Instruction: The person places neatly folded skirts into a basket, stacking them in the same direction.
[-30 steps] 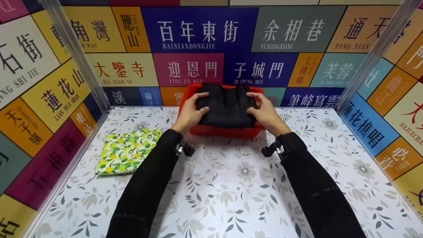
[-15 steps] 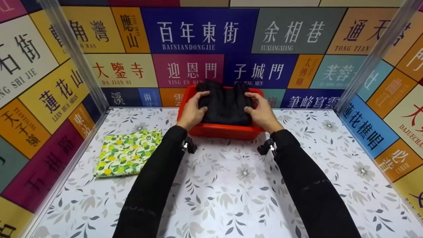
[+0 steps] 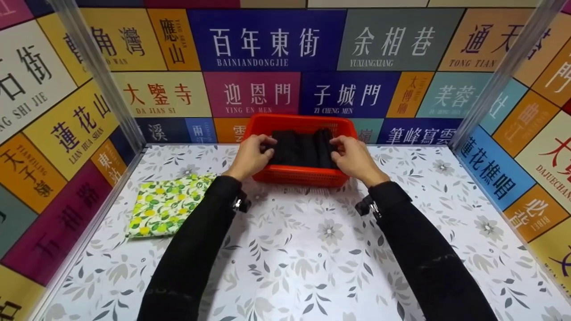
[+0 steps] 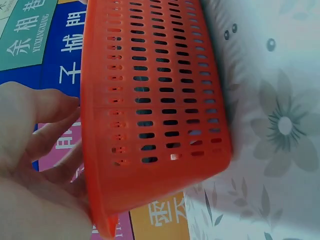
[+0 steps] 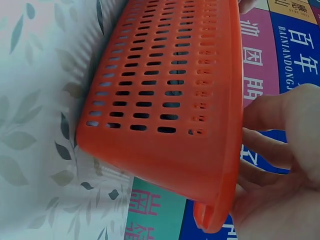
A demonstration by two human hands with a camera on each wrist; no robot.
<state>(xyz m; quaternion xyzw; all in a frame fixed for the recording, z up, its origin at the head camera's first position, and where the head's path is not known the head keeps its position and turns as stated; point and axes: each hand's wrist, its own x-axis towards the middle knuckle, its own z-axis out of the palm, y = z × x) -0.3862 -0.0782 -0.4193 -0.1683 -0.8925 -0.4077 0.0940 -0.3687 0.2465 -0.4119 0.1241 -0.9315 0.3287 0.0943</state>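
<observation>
A folded black cloth [image 3: 296,149], perhaps a garment, lies inside a red perforated plastic basket [image 3: 303,175]. My left hand [image 3: 252,156] is over the basket's left end, its loosely bent fingertips at the cloth's left edge. At the right end, my right hand [image 3: 354,158] is likewise by the cloth's right edge with bent fingers. In the left wrist view the left hand [image 4: 40,160] reaches over the basket rim [image 4: 90,125], which hides the fingertips. The right wrist view has the right hand [image 5: 280,155] beyond the rim [image 5: 235,100], fingertips hidden too.
A folded lemon-print cloth [image 3: 171,205] lies on the left of the floral-patterned table [image 3: 330,267]. Sign-patterned panels [image 3: 267,40] enclose the back and both sides. The basket stands close to the back panel.
The black cloth has gone down from above the basket's rim to inside it and now lies flatter. Both hands have lowered with it, and their fingers no longer overlap its top.
</observation>
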